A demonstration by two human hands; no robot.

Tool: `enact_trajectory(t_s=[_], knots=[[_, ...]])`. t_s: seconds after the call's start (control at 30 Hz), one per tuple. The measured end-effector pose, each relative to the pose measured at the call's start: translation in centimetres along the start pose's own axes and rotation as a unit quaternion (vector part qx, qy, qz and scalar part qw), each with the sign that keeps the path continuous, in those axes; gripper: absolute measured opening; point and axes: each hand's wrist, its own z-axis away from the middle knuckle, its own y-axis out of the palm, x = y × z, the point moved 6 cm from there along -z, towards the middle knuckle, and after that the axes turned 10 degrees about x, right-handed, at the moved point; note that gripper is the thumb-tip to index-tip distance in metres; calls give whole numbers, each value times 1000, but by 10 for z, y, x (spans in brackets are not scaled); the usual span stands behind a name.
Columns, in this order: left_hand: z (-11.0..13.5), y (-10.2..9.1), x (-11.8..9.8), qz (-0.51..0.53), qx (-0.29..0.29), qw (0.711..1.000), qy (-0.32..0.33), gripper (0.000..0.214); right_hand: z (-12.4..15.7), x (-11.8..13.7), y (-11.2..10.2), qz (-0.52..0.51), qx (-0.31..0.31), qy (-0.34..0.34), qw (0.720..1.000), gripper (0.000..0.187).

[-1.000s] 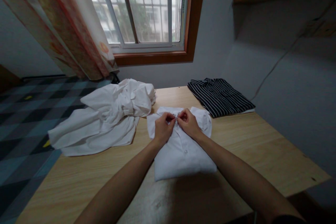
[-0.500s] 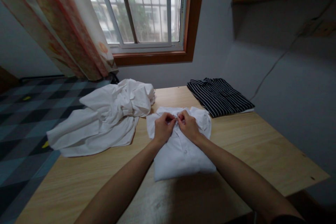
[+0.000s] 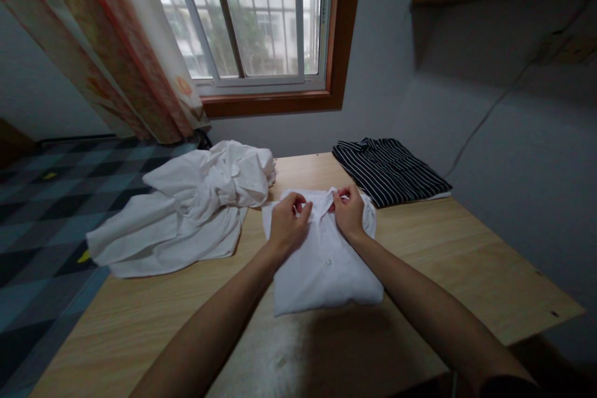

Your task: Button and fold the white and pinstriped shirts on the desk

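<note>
A folded white shirt [image 3: 324, 270] lies on the wooden table [image 3: 448, 261] in front of me, collar at the far end. My left hand [image 3: 286, 224] rests on the left side of the collar, fingers curled and pinching the fabric. My right hand [image 3: 349, 211] pinches the right collar flap, thumb and fingers closed on the cloth. The hands are a little apart, one on each side of the collar.
A crumpled heap of white garments [image 3: 186, 211] lies on the table to the left. A folded black striped shirt [image 3: 389, 171] sits at the far right by the wall. Beyond are a window [image 3: 252, 18], a patterned curtain [image 3: 107, 43] and a checked floor [image 3: 41, 199].
Both hands were together at the collar's middle; now they have moved apart, the right one up and to the right along the collar.
</note>
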Motion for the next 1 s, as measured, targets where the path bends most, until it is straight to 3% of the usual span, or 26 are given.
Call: enact_trajectory(t_s=[0.07, 0.13, 0.27, 0.37, 0.5, 0.73, 1.0], knots=[[5, 18, -11, -21, 108, 994, 6, 13, 0, 4, -1, -9, -13, -7, 1000, 18], [9, 30, -11, -26, 150, 988, -1, 11, 0, 11, -2, -24, -7, -18, 1000, 18], [5, 38, 11, 71, 133, 988, -34, 8, -1, 30, -4, -55, 48, -56, 996, 11], [-3, 38, 28, 160, 117, 979, -49, 13, 4, 44, -2, 26, 124, -94, 988, 8], [-9, 35, 35, 242, 118, 961, -58, 23, 21, 42, 16, 123, 248, -131, 952, 11], [-4, 36, 32, 284, 168, 942, -62, 22, 29, 20, 26, 149, 243, -114, 952, 9], [-3, 34, 27, 274, 175, 943, -71, 27, 31, 25, 23, 146, 242, -124, 951, 10]])
